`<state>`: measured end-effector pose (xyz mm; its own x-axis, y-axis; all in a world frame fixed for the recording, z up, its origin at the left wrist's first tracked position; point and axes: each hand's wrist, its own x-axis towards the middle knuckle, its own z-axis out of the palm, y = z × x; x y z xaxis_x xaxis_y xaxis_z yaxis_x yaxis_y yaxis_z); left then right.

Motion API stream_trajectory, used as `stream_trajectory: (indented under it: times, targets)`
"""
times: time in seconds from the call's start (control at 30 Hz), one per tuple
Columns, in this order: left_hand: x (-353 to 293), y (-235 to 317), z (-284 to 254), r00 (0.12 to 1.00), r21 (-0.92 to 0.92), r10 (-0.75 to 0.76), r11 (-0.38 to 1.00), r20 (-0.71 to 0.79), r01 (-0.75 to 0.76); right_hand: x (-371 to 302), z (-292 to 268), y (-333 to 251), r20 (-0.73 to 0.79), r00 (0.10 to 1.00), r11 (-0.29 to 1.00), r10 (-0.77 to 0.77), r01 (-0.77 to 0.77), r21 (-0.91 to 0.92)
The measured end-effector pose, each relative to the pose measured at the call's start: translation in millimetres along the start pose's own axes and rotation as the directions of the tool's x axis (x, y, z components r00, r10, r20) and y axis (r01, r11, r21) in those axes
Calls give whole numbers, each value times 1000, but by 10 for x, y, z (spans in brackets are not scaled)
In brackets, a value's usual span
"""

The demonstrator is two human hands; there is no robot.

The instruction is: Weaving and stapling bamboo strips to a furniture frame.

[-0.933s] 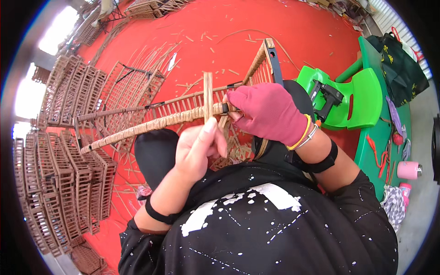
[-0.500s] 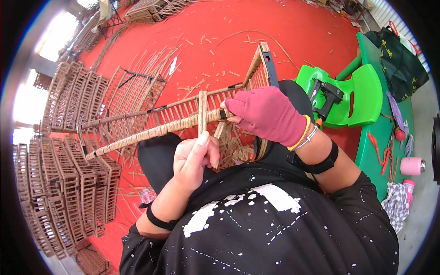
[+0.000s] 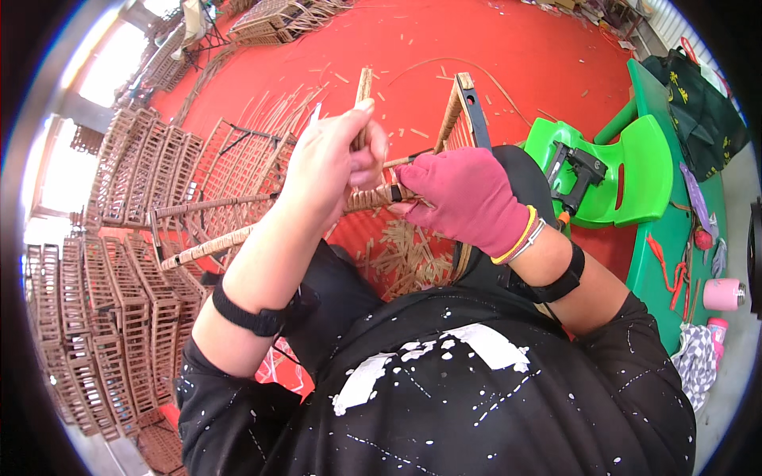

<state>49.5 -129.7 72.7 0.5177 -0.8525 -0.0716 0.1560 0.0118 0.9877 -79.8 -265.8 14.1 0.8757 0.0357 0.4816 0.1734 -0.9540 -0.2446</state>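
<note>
Left hand: we see the bare left hand (image 3: pixel 329 170) at centre frame, closed in a pinch around a thin flat rattan strip (image 3: pixel 363 91) that rises toward the upper centre.
Right hand: the right hand (image 3: pixel 460 198), in a dark red glove, sits just right of centre, closed around the wrapped rail (image 3: pixel 238 238) where the strip meets it.
Work piece location: the rattan frame (image 3: pixel 460 111) lies across the lap; its wrapped rail runs from centre down to the left, its dark upright stands at upper centre.
Strip handling: we judge the strip light, springy and prone to kinking or splitting if bent sharply; hold it close to the rail, flat between thumb and fingertips, under steady tension.
Frame handling: we judge the frame stiff and light for its bulk; grip it on the wrapped rail, where the weave offers friction, not on the smooth dark upright.
Offcuts: short cut pieces (image 3: pixel 409 254) lie on the red floor (image 3: pixel 524 47) below the rail.
Stapler: a black staple gun (image 3: pixel 575 174) rests on the green plastic chair (image 3: pixel 635 170) at right.
Stacks: finished woven frames (image 3: pixel 103 317) stand piled along the left edge.
</note>
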Motion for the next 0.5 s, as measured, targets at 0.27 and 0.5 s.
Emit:
stream_trajectory:
  times: [0.27,0.5]
  targets:
    - [505,-97,49,938,-130,-337,937,-83,325,5,49,6,-26,1000,1000,0,0,-22]
    - [548,-272,-39,921,-27,-358,933,-153,358,-8,80,33,-94,995,1000,-21,23,15]
